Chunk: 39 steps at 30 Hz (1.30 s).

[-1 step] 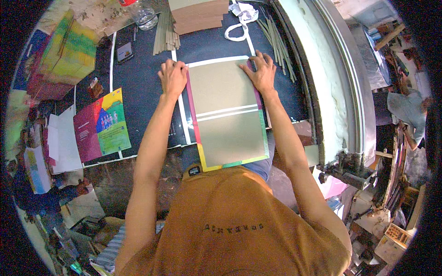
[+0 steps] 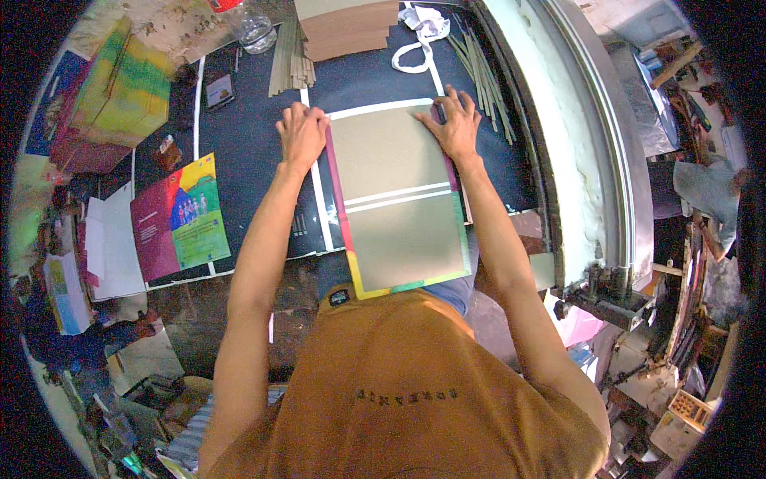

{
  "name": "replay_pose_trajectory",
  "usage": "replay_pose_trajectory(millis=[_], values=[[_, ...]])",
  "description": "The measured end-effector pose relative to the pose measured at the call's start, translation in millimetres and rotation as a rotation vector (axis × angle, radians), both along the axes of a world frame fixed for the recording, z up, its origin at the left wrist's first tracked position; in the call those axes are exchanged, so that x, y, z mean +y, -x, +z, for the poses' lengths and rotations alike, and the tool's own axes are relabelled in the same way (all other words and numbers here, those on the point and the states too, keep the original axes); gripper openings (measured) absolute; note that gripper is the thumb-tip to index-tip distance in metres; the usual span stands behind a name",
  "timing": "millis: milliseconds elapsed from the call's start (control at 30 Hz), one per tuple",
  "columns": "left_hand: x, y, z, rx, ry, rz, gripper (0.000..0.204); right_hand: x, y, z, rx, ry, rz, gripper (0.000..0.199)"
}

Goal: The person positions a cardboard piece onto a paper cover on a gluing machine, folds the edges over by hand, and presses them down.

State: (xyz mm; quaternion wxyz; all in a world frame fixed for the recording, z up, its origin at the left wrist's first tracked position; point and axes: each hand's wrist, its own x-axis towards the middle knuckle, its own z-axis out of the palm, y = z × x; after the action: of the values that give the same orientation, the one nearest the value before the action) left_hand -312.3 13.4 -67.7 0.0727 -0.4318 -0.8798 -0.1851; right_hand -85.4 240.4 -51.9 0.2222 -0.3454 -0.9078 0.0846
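In front of me lies an opened-out book cover (image 2: 395, 152), grey boards inside with maroon, red, yellow and green edges turned in. Two white strips cross its middle, and its near end reaches over the table edge to my shirt. At the far left corner, my left hand (image 2: 303, 137) has its fingers curled against the cover's edge. My right hand (image 2: 456, 132) grips the far right corner, thumb on the board and fingers bent along the edge. The undersides of my fingertips are hidden.
Beyond the cover stand stacked brown boards (image 2: 347, 32), grey board strips (image 2: 293, 64) and a white cloth (image 2: 427, 25). Thin strips (image 2: 483, 80) lie right, beside a machine's long pale bed (image 2: 574, 144). Leftward are a printed cover (image 2: 179, 219), a phone (image 2: 219, 90) and stacked covers (image 2: 132, 100).
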Motion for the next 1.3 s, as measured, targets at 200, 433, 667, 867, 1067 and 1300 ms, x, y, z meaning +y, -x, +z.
replay_pose_trajectory(millis=[200, 433, 667, 867, 1067, 1300], values=[[-11, 16, 18, 0.124, 0.142, -0.307, 0.023, 11, 16, -3, -0.095, 0.049, 0.028, 0.08], [-16, -22, 37, -1.349, -0.462, 0.466, 0.077, 16, 15, -1, -0.15, 0.086, 0.038, 0.084], [76, 3, 67, -0.687, 0.538, -0.3, 0.096, 17, 21, -5, -0.084, 0.136, 0.038, 0.128], [73, -106, 44, 0.029, 0.3, -0.265, 0.084, 20, 13, -5, -0.091, 0.123, 0.009, 0.143], [40, -136, 13, 0.037, 0.031, -0.143, 0.071, -11, 9, 4, -0.251, -0.117, 0.25, 0.089], [12, -129, 26, 0.13, 0.096, -0.221, 0.071, -32, -5, -4, -0.18, -0.098, 0.312, 0.063]])
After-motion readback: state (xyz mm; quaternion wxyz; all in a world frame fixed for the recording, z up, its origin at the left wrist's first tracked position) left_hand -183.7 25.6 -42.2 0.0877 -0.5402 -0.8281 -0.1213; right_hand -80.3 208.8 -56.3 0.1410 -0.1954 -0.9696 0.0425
